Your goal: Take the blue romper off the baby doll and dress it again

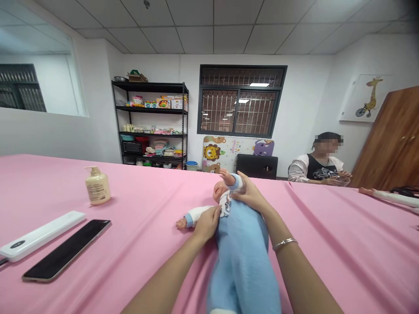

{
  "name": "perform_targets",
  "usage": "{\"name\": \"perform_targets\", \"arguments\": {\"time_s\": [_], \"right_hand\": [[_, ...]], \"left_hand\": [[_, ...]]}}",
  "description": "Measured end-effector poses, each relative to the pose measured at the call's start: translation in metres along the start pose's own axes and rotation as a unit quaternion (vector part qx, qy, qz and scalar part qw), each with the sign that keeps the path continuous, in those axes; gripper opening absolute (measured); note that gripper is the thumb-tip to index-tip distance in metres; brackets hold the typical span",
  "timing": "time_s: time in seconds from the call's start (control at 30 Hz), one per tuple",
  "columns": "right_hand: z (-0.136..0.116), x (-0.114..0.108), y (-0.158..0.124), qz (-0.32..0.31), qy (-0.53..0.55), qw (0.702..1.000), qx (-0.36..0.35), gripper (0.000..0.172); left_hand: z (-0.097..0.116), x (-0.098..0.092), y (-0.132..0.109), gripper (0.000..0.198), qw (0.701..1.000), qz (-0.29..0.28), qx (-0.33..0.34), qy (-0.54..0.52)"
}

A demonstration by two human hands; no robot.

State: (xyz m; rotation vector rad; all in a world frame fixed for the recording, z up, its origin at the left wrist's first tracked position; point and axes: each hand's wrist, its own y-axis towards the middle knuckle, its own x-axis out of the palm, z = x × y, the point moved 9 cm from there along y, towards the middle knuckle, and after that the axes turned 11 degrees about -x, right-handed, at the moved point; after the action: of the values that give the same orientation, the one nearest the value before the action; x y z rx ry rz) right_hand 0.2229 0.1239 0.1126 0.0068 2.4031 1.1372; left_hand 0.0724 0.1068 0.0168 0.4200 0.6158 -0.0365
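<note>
Left hand (207,223): fingers bunched and holding the doll (245,246) at the base of its outstretched arm, thumb tip against the printed white chest patch (225,204). Right hand (251,195): fingers wrapped on the opposite side of the chest, thumb across the front, rest behind the raised sleeve; some fingertips hidden. Net: upper torso sits between both hands, touching both.

Doll's head is just beyond the fingers, facing up and tilted left. Light-blue suit legs run back toward the wearer between the forearms, out of the bottom edge. Silver bangle (285,244) on the right wrist.

Doll lies on the pink-covered table (144,257). Left of it, well apart from the hands: pump bottle (98,188), phone (68,249), white bar-shaped device (46,233) beside the phone. Far right, a white-sleeved limb (389,196) on the cloth.

Past the table: seated person (319,169) on the right, hands together; black rack (153,110) with loaded shelves back left; barred window (235,107) in the back wall.
</note>
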Motion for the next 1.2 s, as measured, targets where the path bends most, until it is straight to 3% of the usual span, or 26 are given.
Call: {"name": "perform_targets", "arguments": {"time_s": [0.1, 0.2, 0.3, 0.4, 0.6, 0.73, 0.83, 0.93, 1.1, 1.2], "right_hand": [[0.033, -0.018, -0.006, 0.037, -0.025, 0.999, -0.001, 0.079], [0.081, -0.032, -0.028, 0.092, -0.055, 0.988, 0.107, 0.061], [0.125, -0.028, -0.063, 0.13, -0.056, 0.963, 0.228, 0.049], [0.144, -0.012, -0.087, 0.166, -0.05, 0.95, 0.26, 0.053], [0.153, 0.02, -0.097, 0.2, 0.031, 0.941, 0.271, 0.054], [0.156, 0.011, -0.102, 0.248, 0.03, 0.923, 0.292, 0.066], [0.156, -0.007, -0.111, 0.28, -0.074, 0.905, 0.311, 0.081], [0.152, -0.018, -0.118, 0.285, -0.18, 0.886, 0.318, 0.085], [0.139, -0.018, -0.121, 0.289, -0.22, 0.886, 0.287, 0.069], [0.117, -0.017, -0.118, 0.28, -0.275, 0.892, 0.224, 0.053]], "left_hand": [[0.001, 0.001, 0.0, 0.039, 0.996, -0.009, 0.052, 0.078], [-0.011, 0.006, 0.001, 0.051, 0.981, -0.016, 0.067, 0.179], [-0.029, 0.004, 0.007, 0.054, 0.966, -0.004, 0.037, 0.257], [-0.042, -0.01, 0.015, 0.048, 0.953, 0.013, -0.002, 0.301], [-0.056, -0.074, 0.022, 0.027, 0.931, 0.132, -0.052, 0.338], [-0.079, -0.106, 0.017, 0.02, 0.918, 0.201, -0.128, 0.317], [-0.095, -0.099, 0.02, 0.02, 0.937, 0.161, -0.148, 0.273], [-0.099, -0.082, 0.025, 0.016, 0.951, 0.097, -0.123, 0.267], [-0.1, -0.071, 0.026, 0.014, 0.952, 0.025, -0.09, 0.292], [-0.098, -0.071, 0.019, 0.021, 0.953, 0.002, -0.067, 0.295]]}}
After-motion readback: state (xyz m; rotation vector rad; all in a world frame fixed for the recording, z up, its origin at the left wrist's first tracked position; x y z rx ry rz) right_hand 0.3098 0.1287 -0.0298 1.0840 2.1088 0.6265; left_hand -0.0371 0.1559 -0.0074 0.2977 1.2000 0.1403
